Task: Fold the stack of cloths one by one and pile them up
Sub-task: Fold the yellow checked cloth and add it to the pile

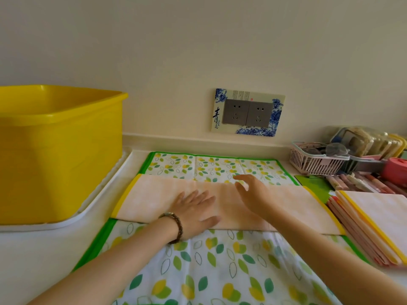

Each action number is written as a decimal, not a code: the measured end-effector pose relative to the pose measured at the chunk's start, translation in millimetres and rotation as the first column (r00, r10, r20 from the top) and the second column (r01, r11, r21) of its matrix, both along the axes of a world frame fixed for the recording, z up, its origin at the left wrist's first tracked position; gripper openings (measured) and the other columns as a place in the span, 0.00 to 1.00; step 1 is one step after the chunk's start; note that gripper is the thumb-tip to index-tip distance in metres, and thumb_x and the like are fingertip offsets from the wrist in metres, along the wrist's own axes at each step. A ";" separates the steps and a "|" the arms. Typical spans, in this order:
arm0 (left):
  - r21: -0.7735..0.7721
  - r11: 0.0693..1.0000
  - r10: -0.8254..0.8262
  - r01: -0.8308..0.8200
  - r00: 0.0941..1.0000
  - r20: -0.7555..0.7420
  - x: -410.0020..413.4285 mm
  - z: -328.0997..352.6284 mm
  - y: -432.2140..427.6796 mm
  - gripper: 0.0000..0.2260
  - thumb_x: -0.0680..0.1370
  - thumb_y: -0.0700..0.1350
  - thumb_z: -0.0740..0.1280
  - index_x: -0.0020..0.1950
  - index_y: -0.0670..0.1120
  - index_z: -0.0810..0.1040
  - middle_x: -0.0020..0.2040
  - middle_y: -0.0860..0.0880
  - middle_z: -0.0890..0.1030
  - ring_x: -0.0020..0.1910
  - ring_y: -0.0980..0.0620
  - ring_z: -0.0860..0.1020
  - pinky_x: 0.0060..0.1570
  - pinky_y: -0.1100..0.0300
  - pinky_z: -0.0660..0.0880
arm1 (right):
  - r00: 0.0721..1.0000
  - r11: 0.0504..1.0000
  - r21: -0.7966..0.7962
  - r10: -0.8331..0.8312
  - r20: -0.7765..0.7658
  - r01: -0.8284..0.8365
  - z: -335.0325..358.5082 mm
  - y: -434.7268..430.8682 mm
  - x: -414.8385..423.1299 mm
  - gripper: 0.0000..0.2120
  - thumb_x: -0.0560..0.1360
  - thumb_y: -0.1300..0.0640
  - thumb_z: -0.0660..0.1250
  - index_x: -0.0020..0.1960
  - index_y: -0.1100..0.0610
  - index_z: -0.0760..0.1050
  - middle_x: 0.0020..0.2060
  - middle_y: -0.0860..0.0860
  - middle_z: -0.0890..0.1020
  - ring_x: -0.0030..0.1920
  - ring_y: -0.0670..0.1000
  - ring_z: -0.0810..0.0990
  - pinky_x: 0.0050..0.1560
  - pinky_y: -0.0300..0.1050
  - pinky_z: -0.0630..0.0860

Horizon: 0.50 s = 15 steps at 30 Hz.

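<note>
The peach cloth (154, 201), folded into a long strip with yellow end borders, lies across the leaf-print cloth (209, 271) spread on the tabletop (33, 249). The left hand (196, 211) presses flat on its middle, grip spread with fingers straight; the right hand (253, 192) is just beside it over the strip, fingers parted and relaxed, holding nothing. A pile of folded cloths (374, 219) lies at the strip's right end.

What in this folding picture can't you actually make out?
All in the head view:
The yellow tub: its inside is hidden by its own near wall.
The pile of folded cloths: cut off by the right edge, so uncountable.
The pink basket: contents blurred and too small.
The right hand: whether it touches the peach cloth is unclear.
</note>
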State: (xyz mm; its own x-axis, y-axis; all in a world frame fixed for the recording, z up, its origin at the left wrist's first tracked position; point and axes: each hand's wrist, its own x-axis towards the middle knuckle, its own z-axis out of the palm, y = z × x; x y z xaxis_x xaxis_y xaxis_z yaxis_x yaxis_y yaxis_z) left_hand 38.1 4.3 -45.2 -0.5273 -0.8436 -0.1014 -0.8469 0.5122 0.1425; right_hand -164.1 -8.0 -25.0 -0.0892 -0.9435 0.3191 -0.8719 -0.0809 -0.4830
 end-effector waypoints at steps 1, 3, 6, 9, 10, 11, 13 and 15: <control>0.003 1.000 0.005 -0.005 1.000 -0.006 -0.2 -0.5 0.0 0.29 0.78 0.66 0.46 0.77 0.58 0.44 0.78 0.56 0.42 0.76 0.53 0.40 0.73 0.48 0.38 | 0.999 0.999 0.024 0.030 -0.024 -0.029 -2.1 4.0 10.8 0.17 0.80 0.55 0.57 0.68 0.51 0.71 0.68 0.50 0.72 0.66 0.51 0.71 0.65 0.44 0.65; 0.003 1.000 0.013 -0.013 1.000 -0.016 -0.9 -0.4 0.8 0.29 0.78 0.65 0.47 0.77 0.58 0.45 0.78 0.56 0.43 0.76 0.53 0.41 0.73 0.48 0.39 | 0.987 0.994 0.090 0.078 -0.140 -0.066 -8.7 11.5 27.7 0.19 0.81 0.56 0.52 0.71 0.53 0.66 0.71 0.50 0.68 0.69 0.51 0.67 0.69 0.45 0.60; -0.023 1.000 0.014 -0.014 1.000 0.004 -2.0 2.0 3.3 0.30 0.78 0.65 0.47 0.77 0.57 0.45 0.78 0.55 0.43 0.76 0.53 0.42 0.73 0.49 0.39 | 0.974 0.985 0.162 0.098 -0.203 -0.065 -21.8 20.0 36.7 0.21 0.82 0.53 0.47 0.74 0.53 0.61 0.74 0.49 0.62 0.74 0.49 0.58 0.74 0.46 0.51; -0.035 0.999 0.015 -0.014 1.000 0.018 -2.2 3.4 3.6 0.30 0.78 0.65 0.47 0.77 0.56 0.45 0.78 0.56 0.42 0.76 0.53 0.42 0.73 0.49 0.40 | 0.967 0.981 0.190 0.095 -0.235 -0.050 -27.1 24.4 33.4 0.22 0.82 0.49 0.46 0.75 0.50 0.56 0.76 0.47 0.57 0.75 0.48 0.53 0.74 0.46 0.47; -0.031 0.999 0.014 -0.013 1.000 0.015 -1.9 3.2 3.5 0.30 0.78 0.66 0.47 0.77 0.56 0.45 0.78 0.56 0.42 0.76 0.53 0.42 0.74 0.48 0.40 | 0.964 0.977 0.209 0.100 -0.246 -0.047 -27.2 25.7 30.7 0.23 0.82 0.48 0.46 0.76 0.49 0.55 0.76 0.46 0.56 0.76 0.48 0.51 0.74 0.46 0.45; -0.028 1.000 0.013 -0.013 1.000 0.012 -1.5 3.0 3.3 0.31 0.77 0.66 0.48 0.77 0.56 0.45 0.78 0.56 0.42 0.76 0.53 0.41 0.74 0.48 0.40 | 0.962 0.972 0.231 0.102 -0.252 -0.042 -26.9 26.5 26.9 0.23 0.82 0.46 0.45 0.76 0.48 0.53 0.76 0.46 0.54 0.76 0.48 0.50 0.74 0.47 0.44; -0.016 1.000 0.013 -0.013 1.000 0.009 -0.4 1.2 2.2 0.35 0.74 0.70 0.46 0.77 0.57 0.44 0.77 0.57 0.42 0.76 0.54 0.41 0.74 0.47 0.40 | 0.957 0.962 0.270 0.103 -0.270 -0.027 -27.0 28.4 15.0 0.24 0.81 0.44 0.43 0.77 0.45 0.51 0.77 0.45 0.51 0.76 0.47 0.48 0.75 0.49 0.42; -0.012 1.000 0.010 -0.010 1.000 0.010 1.0 -0.7 0.5 0.38 0.71 0.72 0.44 0.77 0.57 0.44 0.77 0.57 0.41 0.76 0.54 0.41 0.73 0.47 0.40 | 0.955 0.958 0.288 0.084 -0.285 0.002 -27.3 31.4 -2.3 0.23 0.81 0.44 0.42 0.76 0.43 0.49 0.77 0.44 0.50 0.76 0.47 0.47 0.75 0.49 0.42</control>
State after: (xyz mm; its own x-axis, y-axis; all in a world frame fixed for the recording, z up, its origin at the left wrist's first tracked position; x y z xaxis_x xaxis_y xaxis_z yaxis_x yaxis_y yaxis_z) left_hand 39.1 4.9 -45.8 -0.5178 -0.8500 -0.0967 -0.8534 0.5053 0.1280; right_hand -166.4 23.4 -52.3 0.0082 -0.9989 0.0458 -0.9762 -0.0179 -0.2161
